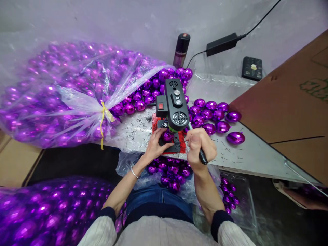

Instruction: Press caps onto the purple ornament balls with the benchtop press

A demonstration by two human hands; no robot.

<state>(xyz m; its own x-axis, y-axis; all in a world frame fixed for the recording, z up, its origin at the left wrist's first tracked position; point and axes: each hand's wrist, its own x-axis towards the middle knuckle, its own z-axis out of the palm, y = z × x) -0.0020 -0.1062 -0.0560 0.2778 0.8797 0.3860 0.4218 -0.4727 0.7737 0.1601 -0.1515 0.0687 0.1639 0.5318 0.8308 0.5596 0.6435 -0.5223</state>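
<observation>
A black bench-top press machine (pixel 176 102) with a red switch stands on a red mat (pixel 182 142) at the table's front edge. My left hand (pixel 156 145) holds a shiny purple faceted ball (pixel 168 135) between thumb and fingers, under the machine's head and above its dark base plate. My right hand (pixel 200 147) is wrapped round the machine's lever handle (pixel 203 157), whose black end sticks out below the fist. Where the ball meets the machine is partly hidden by the head.
A big clear bag of purple balls (pixel 84 85), tied with yellow ribbon, fills the left. Loose balls (pixel 222 126) lie right of the machine; others rest in plastic on my lap. A spray can (pixel 181 51), a power adapter (pixel 221 44) and a cardboard box (pixel 287 106) stand around.
</observation>
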